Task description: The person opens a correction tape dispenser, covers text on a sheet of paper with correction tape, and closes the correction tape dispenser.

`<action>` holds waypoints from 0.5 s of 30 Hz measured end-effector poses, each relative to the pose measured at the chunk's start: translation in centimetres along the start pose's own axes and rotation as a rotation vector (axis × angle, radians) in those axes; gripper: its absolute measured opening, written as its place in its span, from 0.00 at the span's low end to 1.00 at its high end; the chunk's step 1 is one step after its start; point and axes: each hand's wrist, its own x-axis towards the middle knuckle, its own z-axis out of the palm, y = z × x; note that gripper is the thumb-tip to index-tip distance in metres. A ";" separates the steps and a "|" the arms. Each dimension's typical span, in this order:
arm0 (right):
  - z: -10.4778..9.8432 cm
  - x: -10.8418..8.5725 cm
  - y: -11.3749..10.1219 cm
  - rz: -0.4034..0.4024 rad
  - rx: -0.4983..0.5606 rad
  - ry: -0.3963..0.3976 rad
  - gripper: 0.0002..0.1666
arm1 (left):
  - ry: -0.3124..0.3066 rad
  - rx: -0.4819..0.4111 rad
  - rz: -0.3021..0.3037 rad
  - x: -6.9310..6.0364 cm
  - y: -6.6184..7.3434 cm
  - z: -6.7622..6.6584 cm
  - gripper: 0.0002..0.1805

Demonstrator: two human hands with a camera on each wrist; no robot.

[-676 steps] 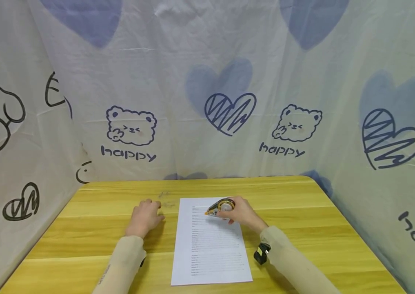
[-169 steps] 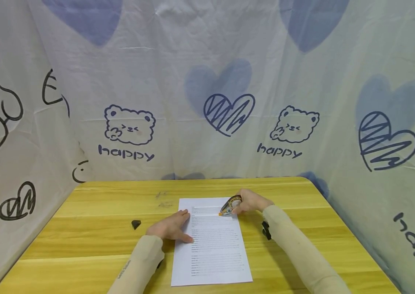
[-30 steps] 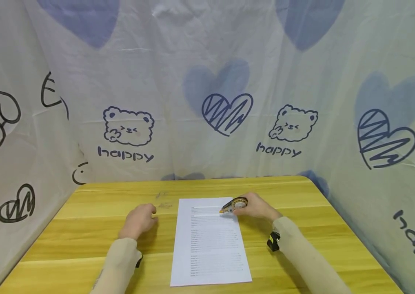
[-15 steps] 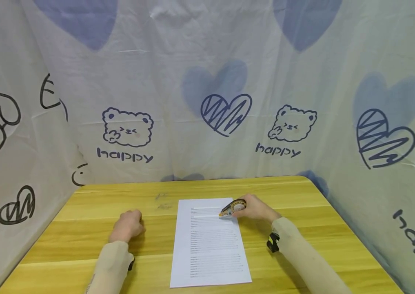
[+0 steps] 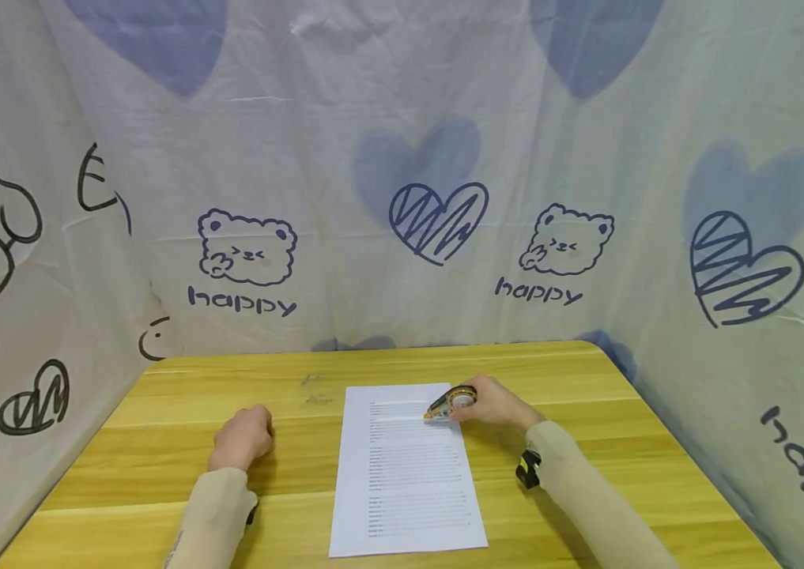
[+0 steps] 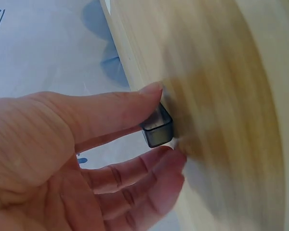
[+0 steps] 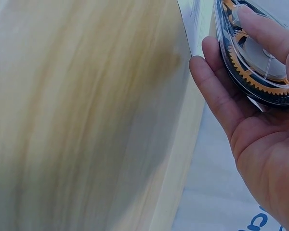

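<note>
My right hand (image 5: 497,403) grips a correction tape dispenser (image 5: 454,401), black and clear with orange gears that show in the right wrist view. Its orange tip is at the upper right part of a printed sheet (image 5: 409,474); whether it presses on the paper I cannot tell. Left of the sheet, my left hand (image 5: 241,438) is low over the table. The left wrist view has its thumb and fingers about a small dark see-through cap (image 6: 157,129), close to the wood. From the head view this cap is hidden by the hand.
The sheet lies on a yellow wood-grain table (image 5: 551,371), with faint grey marks (image 5: 316,391) on the wood near its upper left corner. A white cloth (image 5: 345,95) with hearts and bears hangs behind the table and along both sides.
Several seconds ago my left hand lay on the sheet and the cap on the table; now the hand is left of the sheet with the cap. The dispenser has shifted only slightly in the last second.
</note>
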 end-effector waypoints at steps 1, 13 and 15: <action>0.0 0.0 0.0 0.003 0.003 0.000 0.20 | 0.003 -0.004 0.001 0.0 0.0 0.0 0.09; 0.0 0.0 0.3 -0.008 0.026 0.006 0.19 | 0.063 -0.069 0.003 0.6 0.0 0.6 0.11; 0.0 -0.1 0.2 0.000 0.031 0.007 0.19 | 0.078 -0.074 0.010 0.7 0.0 0.5 0.10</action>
